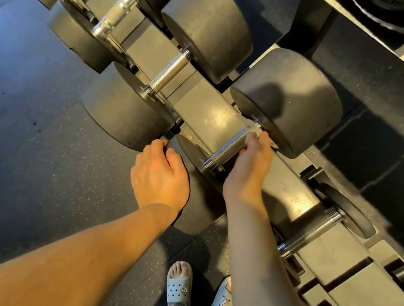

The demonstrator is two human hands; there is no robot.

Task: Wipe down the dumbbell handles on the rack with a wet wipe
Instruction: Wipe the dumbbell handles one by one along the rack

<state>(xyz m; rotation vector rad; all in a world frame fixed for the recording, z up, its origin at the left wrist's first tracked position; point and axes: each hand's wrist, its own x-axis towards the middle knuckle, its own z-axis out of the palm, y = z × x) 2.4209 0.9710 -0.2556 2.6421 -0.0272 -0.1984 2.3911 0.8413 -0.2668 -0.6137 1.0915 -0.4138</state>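
Knurled steel handle (228, 147) — right hand (250, 170) clamps wipe (255, 134) round its far end; left hand (159, 175), fingers curled, grips near head (200, 202). Rack (209, 112) behind — sandals (179, 285) below.

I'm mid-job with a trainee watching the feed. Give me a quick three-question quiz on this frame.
1. True or false: the right hand is wrapped on a dumbbell handle.
2. What is the left hand on? A) the floor B) the near head of that same dumbbell C) a sandal
3. Fill in: a bit of white ____ shows at the right hand's fingertips.
Key: 1 true; 2 B; 3 wet wipe.
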